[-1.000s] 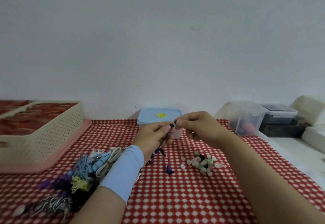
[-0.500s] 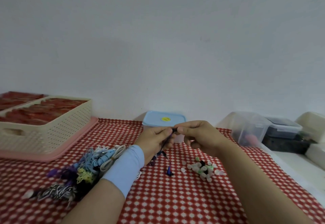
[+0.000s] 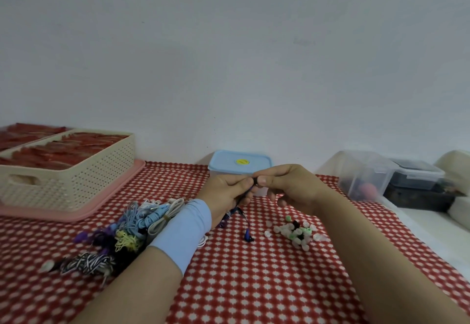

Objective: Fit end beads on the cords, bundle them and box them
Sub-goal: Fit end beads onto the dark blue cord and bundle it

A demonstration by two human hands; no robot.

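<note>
Left hand pinches the dark cord just below its tip, above the middle of the tabletop. Right hand pinches a small dark bead against that tip. The cord's long axis runs down toward the near edge. The fingers hide the bead's bore and how far it is seated.

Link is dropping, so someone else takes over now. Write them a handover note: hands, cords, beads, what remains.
Left hand grips a dark cord, whose lower end rests on the cloth.
Right hand pinches a small dark bead at the cord's top end; whether it is seated cannot be told.
Loose beads lie below the right hand, and the cord pile lies left of the left forearm.
Box stands behind the hands with its lid on, contents hidden.
Left to do: finish this bead, then bundle and box the cords.
</note>
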